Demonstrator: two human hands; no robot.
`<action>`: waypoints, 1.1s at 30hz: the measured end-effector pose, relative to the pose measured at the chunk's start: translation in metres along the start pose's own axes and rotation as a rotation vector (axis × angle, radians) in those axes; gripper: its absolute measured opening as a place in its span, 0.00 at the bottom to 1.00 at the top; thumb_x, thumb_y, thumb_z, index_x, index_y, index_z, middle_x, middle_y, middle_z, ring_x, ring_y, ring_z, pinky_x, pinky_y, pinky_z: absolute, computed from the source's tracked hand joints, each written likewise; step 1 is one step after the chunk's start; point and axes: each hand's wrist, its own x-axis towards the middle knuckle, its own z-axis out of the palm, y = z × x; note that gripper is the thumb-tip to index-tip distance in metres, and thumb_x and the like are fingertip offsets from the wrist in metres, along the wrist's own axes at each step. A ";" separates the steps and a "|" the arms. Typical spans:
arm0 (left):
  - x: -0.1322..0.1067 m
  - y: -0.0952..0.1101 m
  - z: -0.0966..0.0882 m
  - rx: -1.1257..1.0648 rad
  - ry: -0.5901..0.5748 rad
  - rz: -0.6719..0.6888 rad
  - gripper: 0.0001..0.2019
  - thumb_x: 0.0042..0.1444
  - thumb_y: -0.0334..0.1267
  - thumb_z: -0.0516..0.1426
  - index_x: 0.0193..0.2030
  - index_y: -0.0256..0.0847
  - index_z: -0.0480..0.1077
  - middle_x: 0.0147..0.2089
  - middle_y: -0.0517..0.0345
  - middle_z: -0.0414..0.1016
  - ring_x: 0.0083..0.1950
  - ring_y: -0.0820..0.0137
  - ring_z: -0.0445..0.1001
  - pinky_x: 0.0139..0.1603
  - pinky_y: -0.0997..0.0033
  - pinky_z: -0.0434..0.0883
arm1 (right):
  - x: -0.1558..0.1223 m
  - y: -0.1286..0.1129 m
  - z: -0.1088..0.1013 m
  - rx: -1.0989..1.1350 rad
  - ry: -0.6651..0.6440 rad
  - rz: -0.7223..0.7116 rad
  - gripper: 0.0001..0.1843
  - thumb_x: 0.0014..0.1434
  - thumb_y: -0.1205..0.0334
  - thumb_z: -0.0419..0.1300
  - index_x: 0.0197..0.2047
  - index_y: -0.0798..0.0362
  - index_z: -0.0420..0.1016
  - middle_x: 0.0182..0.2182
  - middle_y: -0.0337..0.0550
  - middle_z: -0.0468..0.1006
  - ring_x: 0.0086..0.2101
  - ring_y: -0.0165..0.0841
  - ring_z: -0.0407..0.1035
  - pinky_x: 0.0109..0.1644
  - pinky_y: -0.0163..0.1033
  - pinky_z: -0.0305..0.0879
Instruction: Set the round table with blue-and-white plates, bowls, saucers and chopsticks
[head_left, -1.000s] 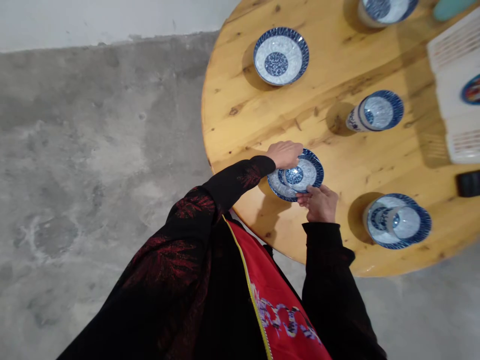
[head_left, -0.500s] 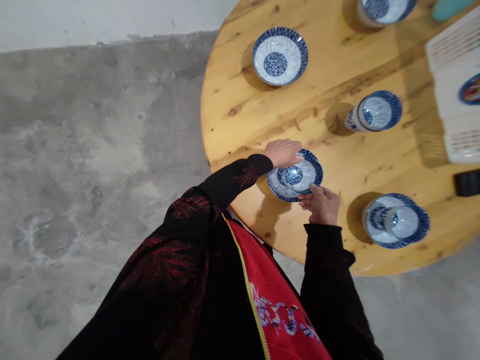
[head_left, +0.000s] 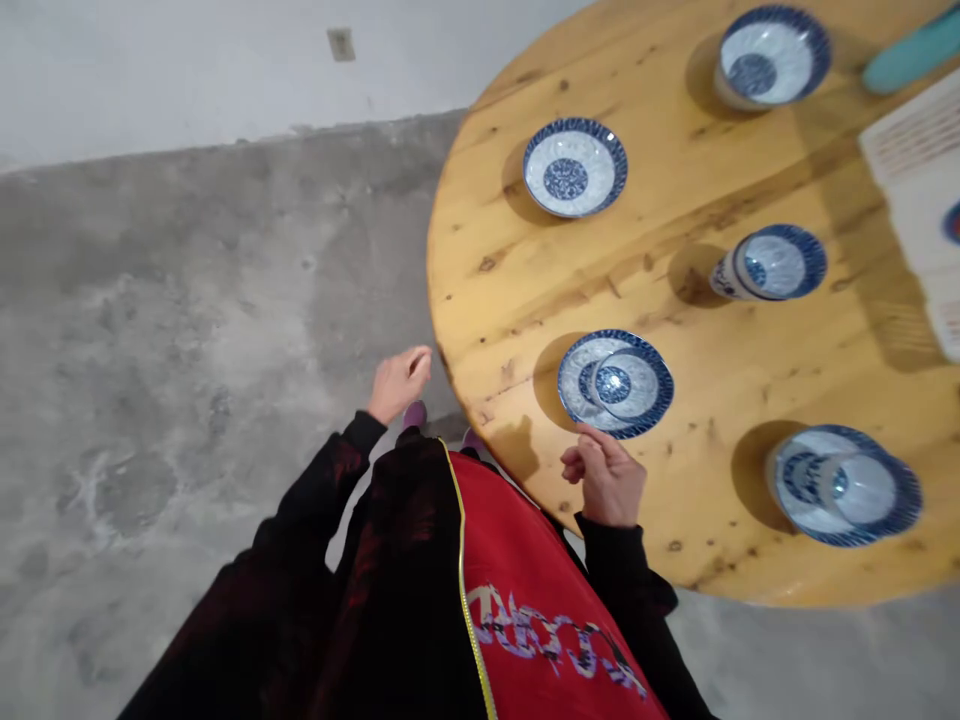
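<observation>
Just off the table's left edge, my left hand [head_left: 403,384] hangs over the floor with its fingers curled in and nothing seen in them. My right hand [head_left: 609,475] is beside the near rim of a blue-and-white bowl [head_left: 576,402]; its index finger is stretched out, the other fingers are bent, and no held thing shows. Inside that bowl sits a smaller blue-and-white bowl [head_left: 637,385], off centre to the right. Whether my right fingertip touches the rim I cannot tell.
On the round wooden table [head_left: 495,300] stand a wide bowl [head_left: 574,175], another bowl [head_left: 776,60], a patterned cup with a small bowl on top [head_left: 784,262], and a bowl with a cup inside [head_left: 810,460]. A white basket [head_left: 915,200] and a teal object [head_left: 907,60] lie at the right.
Both hands have let go of the nested bowls. My left hand has moved left off the table, and my right hand has drawn back slightly towards me. The view has shifted.
</observation>
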 end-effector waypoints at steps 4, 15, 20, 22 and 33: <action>-0.050 -0.050 -0.008 -0.086 0.051 -0.236 0.17 0.65 0.41 0.49 0.50 0.39 0.76 0.32 0.57 0.80 0.31 0.70 0.77 0.38 0.73 0.68 | -0.007 -0.002 0.059 -0.004 -0.223 -0.007 0.26 0.54 0.46 0.61 0.47 0.59 0.75 0.19 0.36 0.74 0.16 0.28 0.64 0.20 0.34 0.62; -0.081 -0.096 -0.065 -0.218 0.134 -0.328 0.22 0.62 0.50 0.49 0.50 0.37 0.75 0.30 0.58 0.78 0.28 0.69 0.76 0.37 0.70 0.72 | -0.014 -0.026 0.173 -0.002 -0.509 -0.036 0.28 0.52 0.43 0.57 0.47 0.58 0.74 0.19 0.34 0.73 0.16 0.28 0.64 0.21 0.34 0.61; -0.065 -0.091 -0.089 -0.200 0.197 -0.271 0.23 0.62 0.52 0.49 0.48 0.37 0.76 0.29 0.57 0.78 0.28 0.67 0.76 0.36 0.69 0.72 | -0.015 -0.036 0.193 0.018 -0.520 -0.062 0.29 0.52 0.43 0.56 0.47 0.58 0.74 0.19 0.34 0.73 0.16 0.28 0.64 0.22 0.35 0.61; -0.055 -0.087 -0.091 -0.197 0.179 -0.235 0.22 0.62 0.51 0.49 0.48 0.37 0.76 0.29 0.57 0.78 0.28 0.68 0.75 0.35 0.69 0.72 | -0.014 -0.039 0.199 0.018 -0.527 -0.059 0.29 0.51 0.42 0.55 0.47 0.58 0.74 0.19 0.35 0.73 0.16 0.28 0.64 0.22 0.35 0.60; 0.063 -0.024 -0.143 -0.187 0.028 0.041 0.21 0.65 0.47 0.48 0.53 0.40 0.76 0.34 0.58 0.80 0.31 0.71 0.77 0.41 0.72 0.73 | 0.024 -0.059 0.260 -0.034 -0.529 -0.140 0.25 0.54 0.44 0.53 0.44 0.55 0.74 0.18 0.35 0.74 0.16 0.30 0.65 0.24 0.37 0.64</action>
